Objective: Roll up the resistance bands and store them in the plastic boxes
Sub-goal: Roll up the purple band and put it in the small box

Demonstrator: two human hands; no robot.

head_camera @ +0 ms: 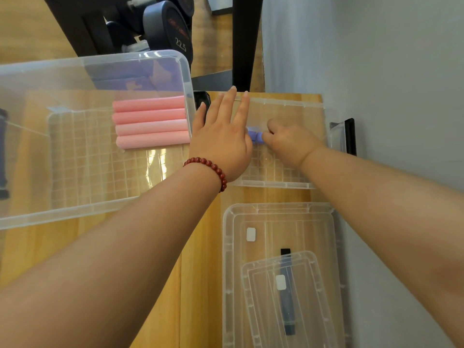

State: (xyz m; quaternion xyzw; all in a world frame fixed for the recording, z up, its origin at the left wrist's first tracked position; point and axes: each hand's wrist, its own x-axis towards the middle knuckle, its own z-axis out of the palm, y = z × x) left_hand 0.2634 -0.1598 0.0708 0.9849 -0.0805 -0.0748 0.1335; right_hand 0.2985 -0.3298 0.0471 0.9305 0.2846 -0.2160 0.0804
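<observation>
Several pink rolled bands [150, 121] lie side by side in the large clear plastic box [30, 217] on the left. A smaller clear box [283, 183] sits to its right. Inside the small box, rolled purple bands [254, 135] show between my hands, mostly hidden by them. My left hand [223, 136], with a red bead bracelet at the wrist, lies flat with straight fingers over the small box's left side. My right hand [288, 141] is curled with its fingers on the purple rolls' right end.
Two clear lids [253, 259] lie stacked on the wooden table [198, 285] near me, with a dark pen-like object under them. A dumbbell marked 22.5 [173, 28] and a black rack stand beyond the table. A grey wall [389, 71] runs along the right.
</observation>
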